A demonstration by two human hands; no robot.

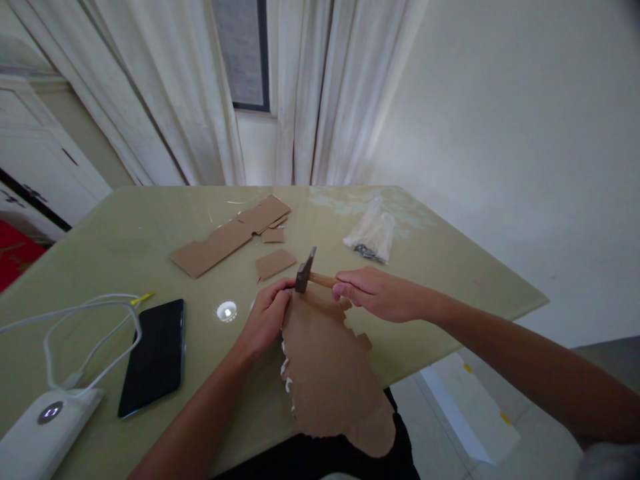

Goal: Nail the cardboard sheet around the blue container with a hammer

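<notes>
- The right hand [377, 293] closes round the wooden handle of a claw-type hammer [324, 281], its metal head just left of the fingers.
- The left hand [267, 317] is narrow, fingers curled at the upper left corner of a cut cardboard shape [333, 363]; whether they pinch the board or something small, I cannot tell.
- That shape lies between the hands and runs toward the body, its lower end past the table edge; white, ruffled material [287, 373] lines its left side, below the left hand.
- The hammer head is right beside the left fingertips, so short, light, square taps seem wise, with those fingertips kept back from the striking face.
- The overhanging end probably gives under a blow; the board's top should sit flat on the table [465, 267].
- Beyond the left hand are a small cardboard scrap [276, 264] and, farther off, a long cardboard strip [225, 240].
- Beyond the right hand stands a clear plastic bag [373, 230] with dark metallic bits inside.
- Left of the left hand are a black smartphone [154, 360], a looped white cable [95, 300] and a white power bank [50, 433].
</notes>
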